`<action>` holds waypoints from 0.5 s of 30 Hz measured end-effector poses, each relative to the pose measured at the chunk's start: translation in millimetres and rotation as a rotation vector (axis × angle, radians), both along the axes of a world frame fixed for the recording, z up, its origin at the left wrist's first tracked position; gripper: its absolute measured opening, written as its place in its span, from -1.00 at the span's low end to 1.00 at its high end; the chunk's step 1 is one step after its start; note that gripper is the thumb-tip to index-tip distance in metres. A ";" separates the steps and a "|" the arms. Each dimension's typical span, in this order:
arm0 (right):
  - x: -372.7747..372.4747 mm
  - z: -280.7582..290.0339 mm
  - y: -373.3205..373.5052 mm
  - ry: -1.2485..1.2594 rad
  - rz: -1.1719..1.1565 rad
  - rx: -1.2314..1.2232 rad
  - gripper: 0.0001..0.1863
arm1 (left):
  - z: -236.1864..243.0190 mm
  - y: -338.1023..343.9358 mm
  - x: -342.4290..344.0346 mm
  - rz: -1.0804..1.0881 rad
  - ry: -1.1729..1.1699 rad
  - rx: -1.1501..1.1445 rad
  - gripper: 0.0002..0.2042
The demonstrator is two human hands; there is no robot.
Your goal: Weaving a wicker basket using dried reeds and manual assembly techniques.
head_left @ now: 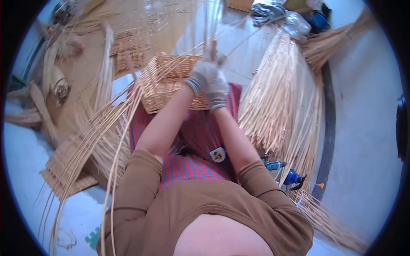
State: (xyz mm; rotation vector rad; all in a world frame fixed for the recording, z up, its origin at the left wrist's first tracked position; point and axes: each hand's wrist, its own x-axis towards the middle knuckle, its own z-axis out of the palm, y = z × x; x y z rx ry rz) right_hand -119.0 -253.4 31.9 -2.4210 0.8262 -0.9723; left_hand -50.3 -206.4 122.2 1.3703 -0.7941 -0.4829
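Seen from above, a person's two arms reach forward from the lower edge and converge near the upper middle. The left forearm (167, 123), bare below a brown fabric sleeve (136, 187) pushed up to the elbow, slants up and to the right; the right forearm (237, 133), bare below a matching brown sleeve (270, 184), slants up and to the left. The left hand (203, 73) and right hand (218, 88) wear pale grey-white knit gloves with ribbed cuffs at the wrists. The hands overlap closely, the left slightly farther forward; their fingers are blurred.
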 end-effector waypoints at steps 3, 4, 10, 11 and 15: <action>-16.6 27.3 -1.7 -0.012 0.104 0.408 -0.59 | -32.8 66.0 -29.7 0.128 -0.259 -0.081 -0.51; -18.1 42.3 5.6 0.131 -0.012 0.428 -0.57 | -47.9 98.9 -35.7 0.130 -0.201 -0.023 -0.60; -13.8 103.7 114.3 -0.507 0.450 0.655 -0.53 | -130.6 280.1 10.1 0.744 -0.559 0.469 -0.57; -2.9 110.0 128.6 -0.445 0.612 0.784 -0.46 | -111.1 271.9 4.9 0.701 -0.621 0.617 -0.52; 108.3 76.8 139.9 0.008 0.207 1.012 0.19 | -95.2 267.6 18.0 0.549 -0.715 0.683 -0.29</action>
